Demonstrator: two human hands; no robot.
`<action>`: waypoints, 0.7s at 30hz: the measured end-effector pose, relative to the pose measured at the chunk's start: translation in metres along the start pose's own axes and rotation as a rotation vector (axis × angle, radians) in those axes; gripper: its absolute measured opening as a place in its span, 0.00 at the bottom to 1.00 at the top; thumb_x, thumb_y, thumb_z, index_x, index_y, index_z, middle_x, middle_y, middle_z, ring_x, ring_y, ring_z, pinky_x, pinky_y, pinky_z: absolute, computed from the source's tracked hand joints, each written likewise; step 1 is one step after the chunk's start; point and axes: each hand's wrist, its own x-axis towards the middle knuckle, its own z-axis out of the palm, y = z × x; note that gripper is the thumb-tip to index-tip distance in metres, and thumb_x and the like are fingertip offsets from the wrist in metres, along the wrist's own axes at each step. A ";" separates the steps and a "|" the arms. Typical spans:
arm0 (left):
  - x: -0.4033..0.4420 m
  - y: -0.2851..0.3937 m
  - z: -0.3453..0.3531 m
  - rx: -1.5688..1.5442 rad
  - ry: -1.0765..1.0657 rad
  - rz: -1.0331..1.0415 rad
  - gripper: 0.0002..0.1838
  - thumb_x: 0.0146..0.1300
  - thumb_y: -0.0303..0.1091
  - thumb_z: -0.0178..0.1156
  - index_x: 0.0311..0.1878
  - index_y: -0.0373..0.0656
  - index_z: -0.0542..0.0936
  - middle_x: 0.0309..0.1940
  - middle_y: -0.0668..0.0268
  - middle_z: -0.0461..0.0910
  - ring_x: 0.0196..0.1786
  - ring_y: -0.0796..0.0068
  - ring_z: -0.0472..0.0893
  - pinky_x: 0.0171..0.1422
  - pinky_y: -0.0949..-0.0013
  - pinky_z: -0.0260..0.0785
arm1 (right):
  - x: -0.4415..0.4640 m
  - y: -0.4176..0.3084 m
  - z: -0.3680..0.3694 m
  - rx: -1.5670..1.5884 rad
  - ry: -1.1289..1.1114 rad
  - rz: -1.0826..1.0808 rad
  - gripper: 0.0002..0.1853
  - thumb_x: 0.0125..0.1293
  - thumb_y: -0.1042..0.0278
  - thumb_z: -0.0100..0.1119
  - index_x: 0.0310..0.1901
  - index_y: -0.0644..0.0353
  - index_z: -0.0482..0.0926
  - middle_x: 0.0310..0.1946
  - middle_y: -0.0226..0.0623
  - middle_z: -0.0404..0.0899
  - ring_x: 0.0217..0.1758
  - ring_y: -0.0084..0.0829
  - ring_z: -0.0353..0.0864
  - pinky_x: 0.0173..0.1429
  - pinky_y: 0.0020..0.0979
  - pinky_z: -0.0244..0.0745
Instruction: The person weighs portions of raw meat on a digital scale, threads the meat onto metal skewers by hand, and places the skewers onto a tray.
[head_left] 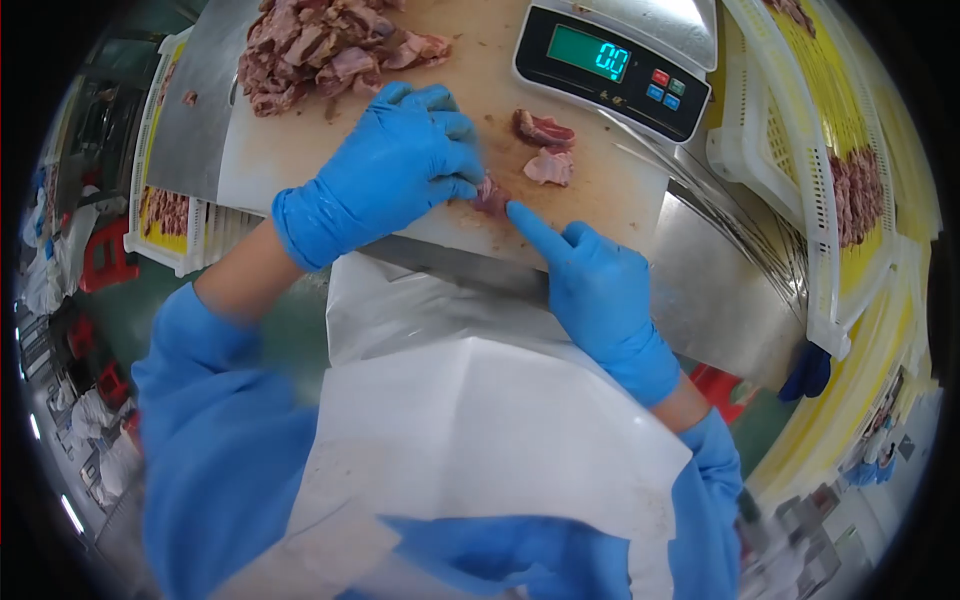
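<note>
My left hand, in a blue glove, has its fingers bent and pressed together at a small piece of raw meat near the front of the white cutting board. From the right, the index finger of my blue-gloved right hand reaches toward that piece, its tip at or very near the meat. The other right fingers are curled in, and anything inside them is hidden. Just beyond lie a dark red meat piece and a paler meat piece. A large pile of cut meat sits behind my left hand.
A digital scale with a lit display stands at the board's far right. Thin metal skewers lie on the steel surface to the right. White crates with yellow liners and meat flank the right side; another crate is at left.
</note>
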 end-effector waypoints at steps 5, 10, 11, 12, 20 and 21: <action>0.034 0.033 0.016 -0.030 0.284 -0.076 0.09 0.50 0.41 0.66 0.35 0.53 0.82 0.36 0.73 0.78 0.46 0.68 0.73 0.52 0.63 0.60 | -0.064 0.037 -0.031 0.039 -0.034 0.149 0.34 0.47 0.81 0.52 0.58 0.40 0.76 0.20 0.34 0.68 0.19 0.34 0.71 0.25 0.33 0.69; 0.036 0.017 0.027 -0.102 0.164 -0.065 0.11 0.51 0.40 0.66 0.38 0.51 0.81 0.35 0.72 0.80 0.42 0.68 0.76 0.51 0.64 0.63 | -0.116 0.057 -0.048 0.077 0.006 0.280 0.34 0.44 0.84 0.52 0.56 0.40 0.78 0.19 0.35 0.67 0.18 0.35 0.68 0.24 0.33 0.66; 0.032 0.015 0.025 -0.101 0.158 -0.060 0.11 0.51 0.40 0.66 0.38 0.51 0.81 0.35 0.72 0.80 0.42 0.68 0.76 0.51 0.64 0.63 | -0.119 0.059 -0.048 0.115 0.021 0.309 0.35 0.44 0.85 0.51 0.55 0.40 0.78 0.19 0.35 0.67 0.18 0.35 0.67 0.24 0.33 0.66; 0.027 0.014 0.022 -0.116 0.126 -0.117 0.10 0.51 0.39 0.67 0.38 0.51 0.81 0.36 0.72 0.81 0.42 0.67 0.77 0.52 0.64 0.63 | -0.117 0.061 -0.046 0.119 0.024 0.313 0.35 0.44 0.85 0.51 0.55 0.40 0.78 0.19 0.35 0.67 0.18 0.35 0.67 0.24 0.33 0.66; 0.026 0.016 0.016 -0.053 0.126 -0.108 0.11 0.50 0.35 0.68 0.39 0.53 0.82 0.40 0.73 0.82 0.48 0.67 0.76 0.55 0.64 0.61 | -0.079 0.081 -0.028 0.276 0.133 0.168 0.34 0.44 0.85 0.52 0.54 0.42 0.79 0.18 0.35 0.66 0.17 0.32 0.68 0.24 0.30 0.68; 0.026 0.015 0.016 -0.056 0.120 -0.095 0.12 0.50 0.35 0.68 0.39 0.53 0.82 0.40 0.73 0.81 0.48 0.67 0.76 0.55 0.64 0.61 | -0.077 0.084 -0.029 0.276 0.131 0.166 0.34 0.44 0.85 0.52 0.54 0.42 0.79 0.18 0.35 0.66 0.17 0.32 0.68 0.24 0.30 0.68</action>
